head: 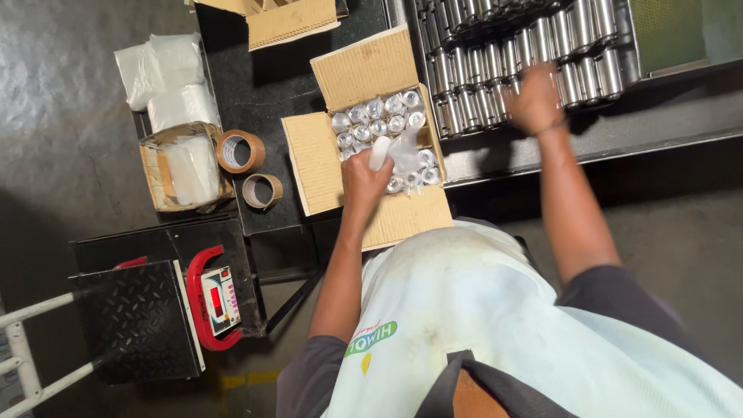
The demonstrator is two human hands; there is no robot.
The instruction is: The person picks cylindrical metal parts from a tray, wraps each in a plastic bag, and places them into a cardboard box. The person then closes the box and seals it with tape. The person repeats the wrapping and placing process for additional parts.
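The step in hand looks like packing: bagged metal cylinders go from the tray into the open cardboard box (364, 147). The left hand (364, 179) is over the box, its fingers (374, 172) curled and pinching a white wrapped cylinder (380, 152) that stands up just past the fingertips, with a loose clear plastic bag (406, 159) touching it on the far side. Below and beyond those fingers the box is nearly full of upright wrapped cylinders (371, 124), packed tight in rows.

The right hand (534, 99) reaches well away to the tray of bare steel cylinders (526, 54); it is blurred, the fingers seem to be bent down onto the pieces at the tray's near edge, but whether they grip one I cannot tell.

As a judgement, the next move calls for seating the held piece in a free slot near the left fingertips without disturbing its neighbours. Two rolls of brown tape (240, 151) and a platform scale (220, 298) lie well off to the left of that hand
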